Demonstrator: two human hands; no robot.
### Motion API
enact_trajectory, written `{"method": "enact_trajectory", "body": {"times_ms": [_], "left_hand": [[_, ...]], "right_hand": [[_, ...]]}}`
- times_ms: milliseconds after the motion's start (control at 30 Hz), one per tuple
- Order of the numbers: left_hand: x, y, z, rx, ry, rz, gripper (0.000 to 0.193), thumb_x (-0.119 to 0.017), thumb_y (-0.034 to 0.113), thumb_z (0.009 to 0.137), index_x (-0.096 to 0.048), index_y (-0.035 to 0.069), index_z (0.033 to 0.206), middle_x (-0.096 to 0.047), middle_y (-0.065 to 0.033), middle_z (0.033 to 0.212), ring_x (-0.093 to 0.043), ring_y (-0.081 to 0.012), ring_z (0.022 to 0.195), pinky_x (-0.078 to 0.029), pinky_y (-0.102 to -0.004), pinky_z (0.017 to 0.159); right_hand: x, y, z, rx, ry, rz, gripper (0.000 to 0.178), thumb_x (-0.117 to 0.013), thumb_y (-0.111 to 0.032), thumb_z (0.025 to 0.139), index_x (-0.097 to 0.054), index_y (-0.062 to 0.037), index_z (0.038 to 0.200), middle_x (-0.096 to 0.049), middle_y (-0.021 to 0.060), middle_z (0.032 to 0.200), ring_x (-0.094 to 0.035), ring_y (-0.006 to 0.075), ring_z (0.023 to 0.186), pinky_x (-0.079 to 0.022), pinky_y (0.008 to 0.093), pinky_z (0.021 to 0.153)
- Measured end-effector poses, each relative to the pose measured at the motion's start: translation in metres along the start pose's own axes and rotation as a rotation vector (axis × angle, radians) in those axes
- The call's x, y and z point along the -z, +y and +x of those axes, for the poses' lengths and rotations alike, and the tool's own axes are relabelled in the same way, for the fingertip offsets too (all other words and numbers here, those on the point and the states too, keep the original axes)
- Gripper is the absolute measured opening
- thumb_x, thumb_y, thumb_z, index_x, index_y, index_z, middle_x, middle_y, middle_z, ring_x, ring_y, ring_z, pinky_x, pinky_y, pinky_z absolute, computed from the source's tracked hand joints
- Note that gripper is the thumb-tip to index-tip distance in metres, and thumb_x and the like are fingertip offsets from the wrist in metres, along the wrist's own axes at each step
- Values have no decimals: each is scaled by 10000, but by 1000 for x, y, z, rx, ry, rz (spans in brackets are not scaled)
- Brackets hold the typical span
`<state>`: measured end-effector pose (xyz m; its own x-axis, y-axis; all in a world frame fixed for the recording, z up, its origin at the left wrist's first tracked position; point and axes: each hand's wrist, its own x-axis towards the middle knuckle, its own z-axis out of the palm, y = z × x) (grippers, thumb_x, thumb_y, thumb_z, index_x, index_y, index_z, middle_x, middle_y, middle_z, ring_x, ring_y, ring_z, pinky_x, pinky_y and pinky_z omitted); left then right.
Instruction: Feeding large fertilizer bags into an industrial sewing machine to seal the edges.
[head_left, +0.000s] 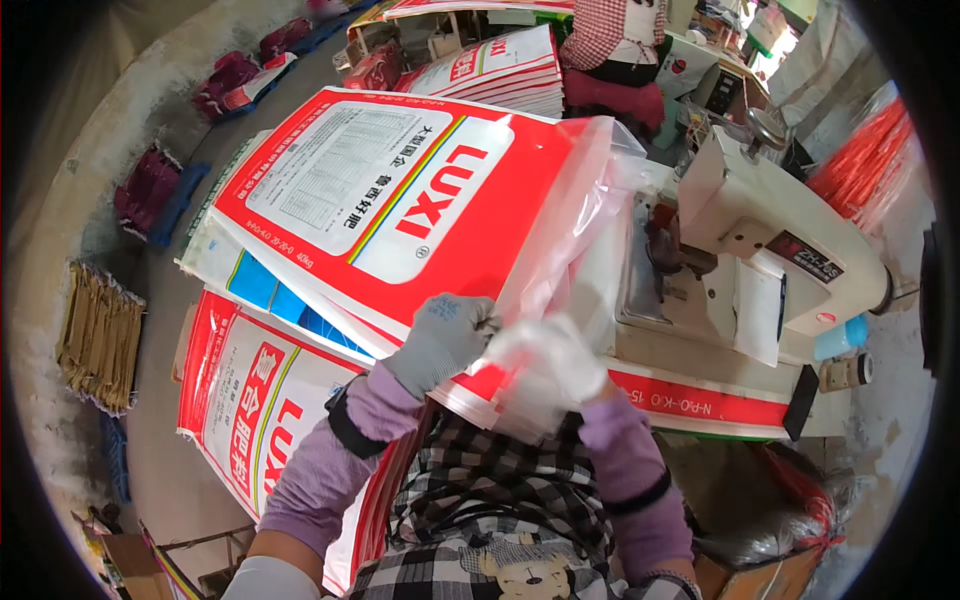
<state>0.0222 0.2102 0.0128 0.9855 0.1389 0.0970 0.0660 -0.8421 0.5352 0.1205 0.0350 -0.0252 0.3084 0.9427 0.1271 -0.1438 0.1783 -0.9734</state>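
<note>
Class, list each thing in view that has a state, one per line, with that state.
Left hand: gloved, fingers curled
Right hand: gloved, blurred, grip unclear
Top red-and-white sack: spread out, printed side up
Clear plastic film: creased
Sewing machine: upright; running or not, cannot tell
Red bundle: in clear plastic

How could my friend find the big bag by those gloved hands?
Look right for the cream sewing machine. Left of it lies a big red-and-white bag. Clear plastic spreads from its right side, unlike the similar bag at lower left.
</note>
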Motion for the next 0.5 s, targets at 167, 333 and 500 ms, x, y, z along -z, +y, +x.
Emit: {"method": "enact_trajectory", "body": {"times_ms": [167,333,500], "left_hand": [[27,22,-76,-263,121,438,196,-646,220,850,-615,70,971,-562,-91,621,-593,-297,579,-431,-424,512],[90,8,-195,-43,59,466,497,-700,31,747,-597,107,1227,-510,-68,533,-522,-258,438,-376,-397,411],[103,3,-234,171,244,400,402,-692,-79,677,-683,105,1035,-519,-62,556,-517,-239,455,-383,-339,427]], "right_hand": [[-20,68,40,-278,-419,-1948,288,-577,-256,836,-738,-71,987,-720,107,869,-680,254,896,-503,439,856],[164,85,27,-645,725,-1331,186,-578,-138,846,-721,-61,938,-684,185,974,-656,297,881,-486,456,811],[58,16,-15,99,1204,-705,353,-703,-159,789,-645,-25,1111,-637,217,1055,-577,358,1089,-431,403,988]]}}
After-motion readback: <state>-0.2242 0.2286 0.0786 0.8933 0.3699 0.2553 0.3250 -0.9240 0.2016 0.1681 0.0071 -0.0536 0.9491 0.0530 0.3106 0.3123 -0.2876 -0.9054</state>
